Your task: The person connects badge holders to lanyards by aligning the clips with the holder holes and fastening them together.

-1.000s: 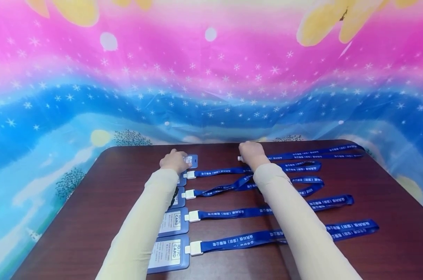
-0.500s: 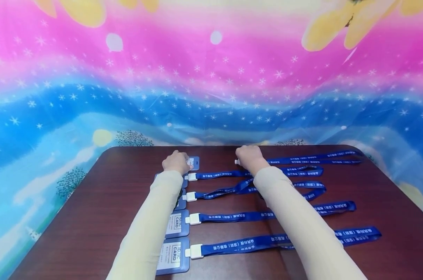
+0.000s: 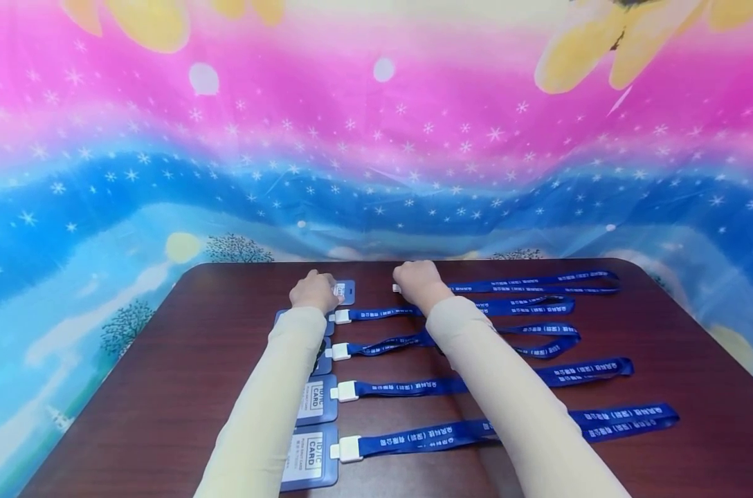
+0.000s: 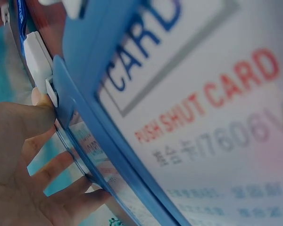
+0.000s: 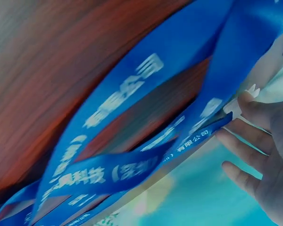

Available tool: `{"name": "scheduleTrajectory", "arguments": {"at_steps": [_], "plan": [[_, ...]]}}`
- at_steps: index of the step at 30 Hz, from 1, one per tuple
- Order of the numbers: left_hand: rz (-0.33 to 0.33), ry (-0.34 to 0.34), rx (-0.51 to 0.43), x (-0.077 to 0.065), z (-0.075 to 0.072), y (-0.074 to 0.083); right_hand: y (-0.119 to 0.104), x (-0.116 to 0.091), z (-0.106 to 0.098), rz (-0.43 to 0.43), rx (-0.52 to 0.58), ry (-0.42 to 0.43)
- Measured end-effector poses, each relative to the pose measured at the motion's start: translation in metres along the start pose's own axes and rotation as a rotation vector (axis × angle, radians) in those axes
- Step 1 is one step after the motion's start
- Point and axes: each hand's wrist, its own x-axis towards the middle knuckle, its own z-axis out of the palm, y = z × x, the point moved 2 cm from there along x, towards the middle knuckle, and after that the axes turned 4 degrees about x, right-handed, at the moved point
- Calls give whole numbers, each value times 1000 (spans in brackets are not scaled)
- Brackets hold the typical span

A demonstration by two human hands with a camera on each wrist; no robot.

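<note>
At the far edge of the table, my left hand holds the farthest blue ID card holder, whose slotted end sticks out to the right. In the left wrist view the thumb and fingers lie along this holder's edges, partly behind nearer holders. My right hand pinches the white clip of the farthest blue lanyard, between thumb and index finger. The lanyard's loop trails rightward over the table. A gap separates the clip from the card holder.
Several card holders line up towards me, each joined by a white clip to a blue lanyard laid rightward. They lie on a dark brown table. A patterned cloth hangs behind the table.
My right hand has moved left with the clip, drawing the lanyard closer to the card holder. The left hand stays at the farthest card holder. The head view has shifted slightly.
</note>
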Motion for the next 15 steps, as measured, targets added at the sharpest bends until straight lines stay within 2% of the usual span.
{"name": "scheduleTrajectory", "arguments": {"at_steps": [5, 11, 15], "plan": [[-10, 11, -15, -4, -1, 2, -19, 8, -4, -20, -16, 12], [-21, -11, -11, 1, 4, 0, -41, 16, -6, -69, -41, 25], [-19, -7, -10, 2, 2, 0, -51, 17, -10, -78, -52, 45]]}}
